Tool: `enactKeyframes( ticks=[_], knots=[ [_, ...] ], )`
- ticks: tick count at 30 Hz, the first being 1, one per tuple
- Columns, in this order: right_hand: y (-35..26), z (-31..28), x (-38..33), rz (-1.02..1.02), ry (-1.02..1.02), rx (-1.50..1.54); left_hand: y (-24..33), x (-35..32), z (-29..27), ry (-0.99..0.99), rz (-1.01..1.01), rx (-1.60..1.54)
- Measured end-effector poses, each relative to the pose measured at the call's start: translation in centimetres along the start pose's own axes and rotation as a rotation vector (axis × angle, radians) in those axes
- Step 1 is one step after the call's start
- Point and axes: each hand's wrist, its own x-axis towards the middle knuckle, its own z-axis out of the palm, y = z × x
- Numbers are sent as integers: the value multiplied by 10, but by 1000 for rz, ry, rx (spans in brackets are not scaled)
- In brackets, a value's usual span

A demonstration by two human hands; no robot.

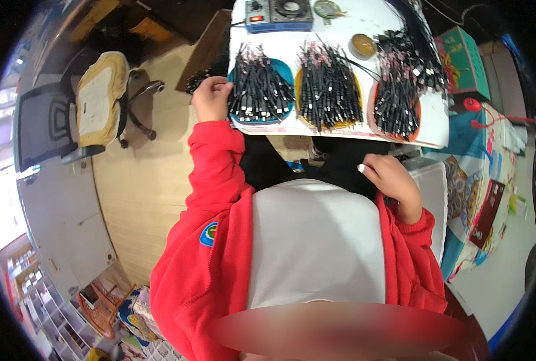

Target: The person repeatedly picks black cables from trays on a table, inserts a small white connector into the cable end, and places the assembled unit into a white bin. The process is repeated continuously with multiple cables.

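My left hand (211, 99) is at the table's left edge, its fingers bent together beside a blue tray (292, 72). That tray holds a heap of short black cables (259, 90) with metal plug ends. Whatever those fingers pinch, if anything, is hidden. My right hand (394, 180) hangs over my lap, below the table's front edge, with fingers curled in. A small white bit shows at one fingertip; I cannot tell if it is a wrap or a held piece. More black cables fill a yellow tray (359, 90) and an orange-red tray (372, 114).
On the white table (340, 133) stand a blue device (278, 17) with a lit switch, a glass dish (328, 8) and a small round tin (364, 45). Dark cables run off the back right. A brown carton (205, 51) is at left, a white bin (433, 195) at right.
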Motion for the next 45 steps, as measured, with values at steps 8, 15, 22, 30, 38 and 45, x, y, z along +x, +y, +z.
enactKeyframes(
  ticks=[8,15,22,30,38,45],
  knots=[
    [-27,-38,73,-71,398,92,16,-9,-1,246,-5,-463],
    [-31,-35,161,326,485,-286,64,-37,-38,301,169,-782],
    [-5,-33,165,225,535,-47,97,-83,-13,-194,-100,-1064],
    [-14,-42,143,192,503,370,113,-91,17,-439,-179,-1044],
    [-88,-21,55,-179,364,633,147,-110,28,-530,-220,-1157],
    [-97,-18,37,-221,422,428,160,-128,30,-580,-183,-1134]
  ],
)
